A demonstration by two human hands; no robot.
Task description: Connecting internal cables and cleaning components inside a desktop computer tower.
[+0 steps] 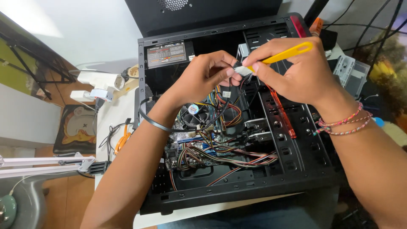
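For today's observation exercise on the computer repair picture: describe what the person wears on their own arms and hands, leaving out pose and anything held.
Both forearms are bare, with no sleeves and no gloves. The left hand has a thin black band circling its wrist. The right hand has a few thin braided string bracelets at the wrist, in pink, red and mixed colours. No rings or watch show.

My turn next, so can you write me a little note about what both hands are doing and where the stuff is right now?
Left hand: fingertips pinch a small white connector above the open black computer case.
Right hand: holds a yellow plastic tool, its tip at the same connector.
Things: the connector's wires run down into the case, toward the bundle of coloured cables over the board. The round cooler fan sits below the left hand.
Done: side panel is off, inside exposed.
Left: the connector is in the air, plugged into nothing that I can see.
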